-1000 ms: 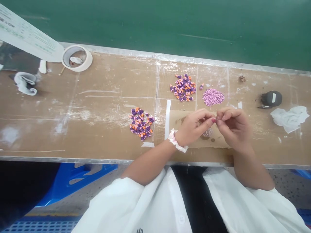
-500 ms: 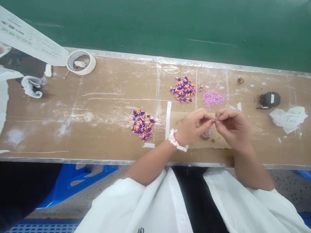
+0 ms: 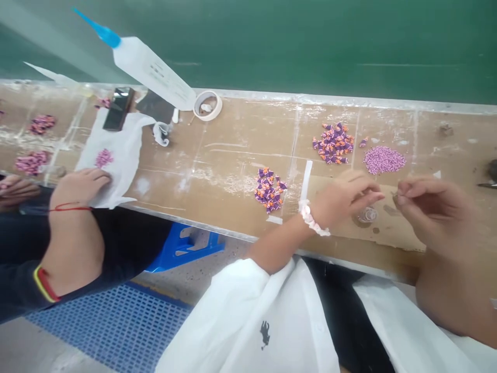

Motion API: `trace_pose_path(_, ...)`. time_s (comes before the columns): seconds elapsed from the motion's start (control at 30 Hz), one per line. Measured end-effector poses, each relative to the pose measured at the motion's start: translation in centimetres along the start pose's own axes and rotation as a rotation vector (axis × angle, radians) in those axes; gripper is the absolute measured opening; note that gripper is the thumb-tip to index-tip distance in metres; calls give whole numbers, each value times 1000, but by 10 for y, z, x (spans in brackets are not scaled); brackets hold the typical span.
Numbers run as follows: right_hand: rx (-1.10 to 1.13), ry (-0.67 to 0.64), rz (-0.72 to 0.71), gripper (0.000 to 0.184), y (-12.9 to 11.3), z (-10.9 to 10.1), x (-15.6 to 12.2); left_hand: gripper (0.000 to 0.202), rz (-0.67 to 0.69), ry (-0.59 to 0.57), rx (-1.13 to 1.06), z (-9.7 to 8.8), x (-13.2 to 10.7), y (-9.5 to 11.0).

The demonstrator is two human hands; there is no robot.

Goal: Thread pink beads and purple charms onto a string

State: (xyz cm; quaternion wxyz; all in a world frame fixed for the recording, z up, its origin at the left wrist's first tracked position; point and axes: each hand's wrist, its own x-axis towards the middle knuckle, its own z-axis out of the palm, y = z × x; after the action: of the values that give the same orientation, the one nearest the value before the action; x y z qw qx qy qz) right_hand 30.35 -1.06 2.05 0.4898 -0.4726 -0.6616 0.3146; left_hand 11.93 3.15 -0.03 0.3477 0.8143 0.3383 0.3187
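Note:
My left hand (image 3: 345, 197), with a white scrunchie on the wrist, hovers over a brown cardboard sheet (image 3: 330, 182). Its thumb and fingertips are brought together; anything between them is too small to make out. To its right, my blurred right hand (image 3: 437, 210) pinches a tiny object that I cannot identify. A small clear round container (image 3: 367, 214) stands on the cardboard just below my left fingers. Beyond the hands lie a heap of tiny pink pieces (image 3: 384, 159), a pile of small purple-and-orange figures (image 3: 334, 144) and one single figure (image 3: 364, 141).
More purple-and-orange figures (image 3: 269, 189) lie left of my forearm. Farther left are a tape roll (image 3: 218, 106), a white bottle with a blue nozzle (image 3: 155, 72) and a phone (image 3: 118, 109). A co-worker's hand (image 3: 79, 186) rests on white paper (image 3: 126, 155). A dark object (image 3: 493, 171) sits at right.
The view has swung left, bringing the co-worker's arm, the phone and the whole bottle into sight. My hands, fingertips touching before, are now apart, the right one farther right.

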Motion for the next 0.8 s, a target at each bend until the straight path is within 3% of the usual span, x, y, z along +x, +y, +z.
trace_pose_path(0.1, -226, -9, -140, 25, 3, -6, 2, 22, -276, -41, 390, -32, -14, 9)
trace_pose_path(0.17, -384, -36, -223, 23, 3, -9, 4, 26, -428, 39, 485, -57, -29, 9)
trace_pose_path(0.23, -484, -67, -273, 22, 2, -10, 4, 22, -697, 86, 662, -77, -46, 2)
trace_pose_path(0.3, -525, -91, -300, 22, 1, -9, 3, 21, -892, 97, 761, -89, -60, -9)
trace_pose_path(0.37, -526, -106, -306, 23, 0, -8, 2, 21, -998, 80, 785, -93, -68, -19)
trace_pose_path(0.53, -394, -115, -271, 24, 1, -5, 4, 27, -1044, -8, 800, -81, -65, -32)
trace_pose_path(0.8, -405, -115, -270, 22, -1, -3, 6, 22, -958, -1, 781, -75, -57, -41)
